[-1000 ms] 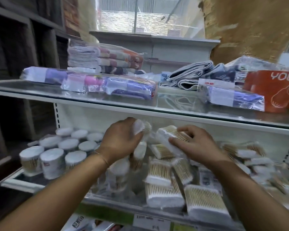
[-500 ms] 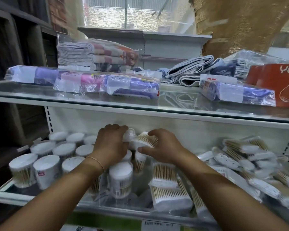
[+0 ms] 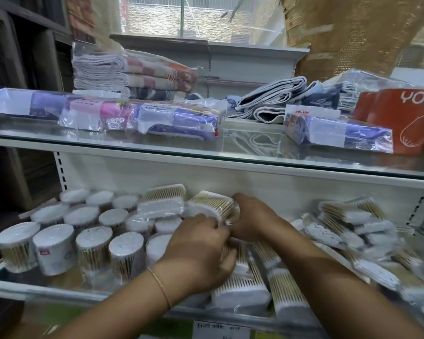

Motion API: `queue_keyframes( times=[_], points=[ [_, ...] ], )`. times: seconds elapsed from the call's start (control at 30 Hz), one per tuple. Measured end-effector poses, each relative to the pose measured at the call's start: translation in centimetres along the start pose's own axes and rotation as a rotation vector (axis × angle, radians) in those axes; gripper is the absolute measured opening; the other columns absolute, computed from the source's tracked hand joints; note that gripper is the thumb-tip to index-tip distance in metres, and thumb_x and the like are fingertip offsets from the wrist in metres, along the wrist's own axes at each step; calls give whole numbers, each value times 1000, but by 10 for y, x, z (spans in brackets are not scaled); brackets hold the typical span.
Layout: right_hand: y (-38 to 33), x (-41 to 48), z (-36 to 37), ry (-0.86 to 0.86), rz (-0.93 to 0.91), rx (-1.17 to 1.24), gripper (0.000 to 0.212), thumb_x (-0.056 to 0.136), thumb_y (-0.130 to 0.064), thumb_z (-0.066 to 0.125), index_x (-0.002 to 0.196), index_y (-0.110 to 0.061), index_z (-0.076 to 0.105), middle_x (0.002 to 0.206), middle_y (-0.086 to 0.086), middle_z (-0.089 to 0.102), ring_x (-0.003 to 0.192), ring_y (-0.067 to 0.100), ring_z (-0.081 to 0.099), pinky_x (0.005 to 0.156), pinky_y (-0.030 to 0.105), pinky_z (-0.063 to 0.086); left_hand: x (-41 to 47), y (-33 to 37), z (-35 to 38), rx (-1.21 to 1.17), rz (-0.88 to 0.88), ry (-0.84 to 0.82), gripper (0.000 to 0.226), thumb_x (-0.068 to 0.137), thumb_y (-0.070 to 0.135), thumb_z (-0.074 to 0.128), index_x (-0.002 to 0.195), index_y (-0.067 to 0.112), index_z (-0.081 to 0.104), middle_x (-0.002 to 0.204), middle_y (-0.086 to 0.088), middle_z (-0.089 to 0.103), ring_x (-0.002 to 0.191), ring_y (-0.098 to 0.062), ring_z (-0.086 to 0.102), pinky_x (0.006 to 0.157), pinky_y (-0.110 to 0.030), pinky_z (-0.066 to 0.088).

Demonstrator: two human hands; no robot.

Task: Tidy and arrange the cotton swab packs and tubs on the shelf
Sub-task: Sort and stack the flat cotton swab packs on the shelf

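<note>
Where tubs crowd leftward, left hand gripping lower pack, right hand upper pack.

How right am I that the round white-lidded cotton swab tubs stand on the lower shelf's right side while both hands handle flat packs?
Wrong side: the head view shows the round white-lidded cotton swab tubs standing on the left of the lower white shelf. The left hand and right hand do handle flat clear-wrapped swab packs.
</note>
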State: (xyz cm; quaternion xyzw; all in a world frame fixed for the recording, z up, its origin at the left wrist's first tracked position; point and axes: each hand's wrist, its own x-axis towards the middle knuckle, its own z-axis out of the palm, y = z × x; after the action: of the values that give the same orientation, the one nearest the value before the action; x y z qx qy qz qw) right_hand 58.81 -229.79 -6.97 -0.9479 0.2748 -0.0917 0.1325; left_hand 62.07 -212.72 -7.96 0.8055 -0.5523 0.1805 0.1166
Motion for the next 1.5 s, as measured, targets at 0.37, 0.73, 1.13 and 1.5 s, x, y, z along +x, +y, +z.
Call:
queue_keyframes(
  times=[0.37, 0.73, 1.13, 1.5],
  points=[
    [4, 5, 10, -41, 47, -6, 87, 55, -77, 52, 129, -32, 54, 127, -3, 64, 115, 26, 59, 97, 46, 48, -4, 36, 26, 36, -142, -252, 59, 87, 65, 45, 129, 24, 45, 127, -7, 46, 104, -30, 56, 84, -37, 44],
    [8, 1, 9, -45, 46, 23, 92, 50, -81, 56, 127, -32, 55, 124, -1, 65, 112, 25, 61, 94, 43, 51, -9, 50, 37, -29, -246, -234, 55, 88, 59, 42, 133, 27, 36, 137, -6, 34, 108, -30, 54, 83, -35, 44],
    [6, 1, 15, 25, 163, 234, 98, 38, -75, 61, 125, -30, 55, 125, 1, 64, 112, 25, 62, 94, 42, 52, -7, 54, 45, -72, -344, -114, 48, 88, 56, 43, 128, 30, 43, 138, -6, 38, 108, -30, 57, 77, -34, 43],
    [28, -14, 1, 258, 146, 485, 84, 62, -31, 84, 135, -27, 45, 129, 8, 46, 103, 21, 54, 92, 26, 46, -3, 51, 51, -64, -333, 14, 43, 84, 56, 43, 117, 30, 53, 129, 1, 45, 109, -22, 54, 80, -34, 43]
  ],
)
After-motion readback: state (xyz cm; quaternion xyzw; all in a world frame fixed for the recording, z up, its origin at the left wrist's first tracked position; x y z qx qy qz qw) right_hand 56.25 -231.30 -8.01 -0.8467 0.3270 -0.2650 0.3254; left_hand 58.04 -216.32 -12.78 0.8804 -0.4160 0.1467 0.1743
